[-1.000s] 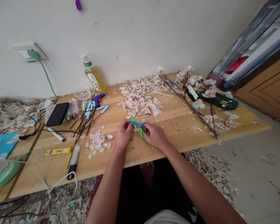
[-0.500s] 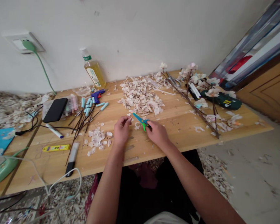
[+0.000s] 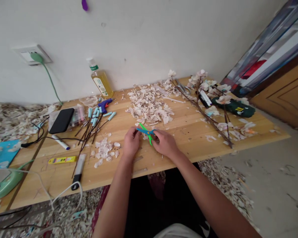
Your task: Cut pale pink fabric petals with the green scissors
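Note:
My right hand [image 3: 165, 142] grips a pair of blue and green scissors [image 3: 148, 132], whose blades are spread and point left. My left hand [image 3: 131, 141] is closed in a pinch right at the blade tips. Whatever sits between its fingers is too small to make out, perhaps a pale flake. Behind both hands lies a heap of whitish, petal-like flakes [image 3: 150, 104]. A smaller group of rounded pale pieces [image 3: 104, 148] rests on the wood just left of my left hand.
Left on the table [image 3: 188, 132] are a purple glue gun [image 3: 105, 105], dark twigs with light-blue ends [image 3: 95, 116], a black phone [image 3: 62, 120], a yellow packet [image 3: 62, 160] and a utility knife [image 3: 78, 172]. An oil bottle [image 3: 101, 81] stands by the wall. Flowered branches [image 3: 206, 112] lie right.
The scissors have gone from nearly closed to spread blades and turned toward my left hand. Both hands are a little closer together. The whole view has shifted slightly.

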The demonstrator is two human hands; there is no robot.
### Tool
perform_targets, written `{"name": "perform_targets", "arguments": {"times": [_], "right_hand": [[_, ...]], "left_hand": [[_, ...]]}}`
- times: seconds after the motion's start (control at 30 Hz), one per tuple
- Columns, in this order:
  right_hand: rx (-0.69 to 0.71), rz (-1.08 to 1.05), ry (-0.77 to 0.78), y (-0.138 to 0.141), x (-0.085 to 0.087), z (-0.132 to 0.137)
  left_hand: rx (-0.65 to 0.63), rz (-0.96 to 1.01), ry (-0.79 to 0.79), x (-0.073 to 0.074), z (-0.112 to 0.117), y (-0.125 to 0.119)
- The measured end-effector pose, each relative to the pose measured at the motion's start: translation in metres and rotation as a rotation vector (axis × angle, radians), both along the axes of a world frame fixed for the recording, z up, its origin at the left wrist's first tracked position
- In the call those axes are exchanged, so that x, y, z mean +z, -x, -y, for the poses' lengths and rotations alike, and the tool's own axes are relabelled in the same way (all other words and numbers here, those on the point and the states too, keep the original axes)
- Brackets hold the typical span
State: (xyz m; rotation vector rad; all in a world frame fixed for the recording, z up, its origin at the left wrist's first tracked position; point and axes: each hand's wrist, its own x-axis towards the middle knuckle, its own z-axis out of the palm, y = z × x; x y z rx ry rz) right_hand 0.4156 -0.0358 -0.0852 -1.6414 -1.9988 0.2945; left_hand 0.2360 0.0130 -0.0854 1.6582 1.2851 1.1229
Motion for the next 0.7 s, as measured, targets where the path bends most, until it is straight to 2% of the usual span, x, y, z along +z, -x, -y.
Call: {"name": "perform_targets", "arguments": {"times": [0.17,0.27,0.4,0.53,0.63,0.7], "right_hand": [[-0.039,0.021,-0.003,0.001,-0.004,-0.001],[-0.126,-0.008,-0.015,0.0,-0.008,-0.001],[-0.263,-0.17,-0.051,-0.004,-0.011,-0.002],[-0.305,-0.396,-0.052,-0.009,-0.011,-0.003],[-0.302,-0.513,-0.033,-0.011,-0.012,-0.003],[-0.292,-0.524,-0.025,-0.011,-0.013,-0.003]], "left_hand": [[0.012,-0.053,-0.042,0.007,0.002,0.0],[0.011,-0.015,-0.051,0.008,0.001,0.0],[0.041,0.174,0.139,0.001,-0.004,0.0],[0.091,0.455,0.344,-0.01,-0.01,0.002],[0.131,0.578,0.41,-0.012,-0.013,0.0],[0.147,0.581,0.393,-0.01,-0.012,-0.003]]}}
